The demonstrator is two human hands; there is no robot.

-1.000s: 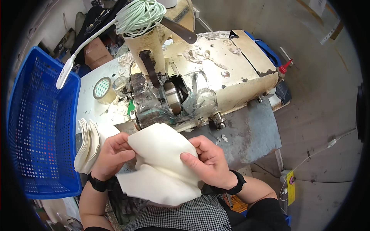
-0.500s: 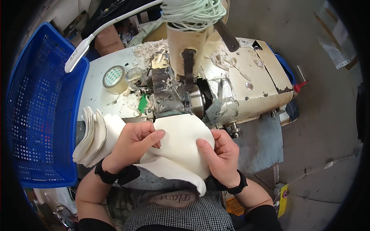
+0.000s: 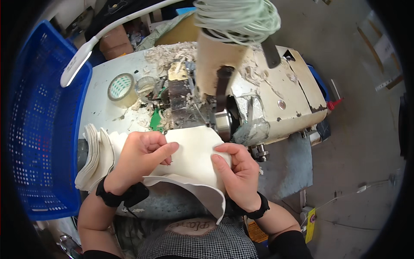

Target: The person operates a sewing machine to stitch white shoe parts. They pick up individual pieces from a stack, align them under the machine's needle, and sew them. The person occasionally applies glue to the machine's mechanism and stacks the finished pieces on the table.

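Note:
A cream-white sheet of leather-like material (image 3: pixel 194 151) lies between my hands, its far edge against the front of a skiving-type machine (image 3: pixel 223 123). My left hand (image 3: pixel 148 155) grips the sheet's left side, thumb on top and fingers curled. On the right side, my right hand (image 3: pixel 235 168) pinches the edge with its thumb above; part of its fingers is hidden. The near part of the sheet curls up and hangs toward me. Left of my left hand stands a folded stack of similar white pieces (image 3: pixel 92 157).
A large blue plastic basket (image 3: pixel 84 121) stands at the left. On the table sit a tape roll (image 3: pixel 122 90) and heaps of scraps (image 3: pixel 170 54). A white lamp (image 3: pixel 77 62) hangs over the left side; coiled cord (image 3: pixel 237 19) tops the machine post.
The view has shifted a little. My right hand has moved slightly inward along the sheet with its fingers more on top, and the sheet's near edge curls up more.

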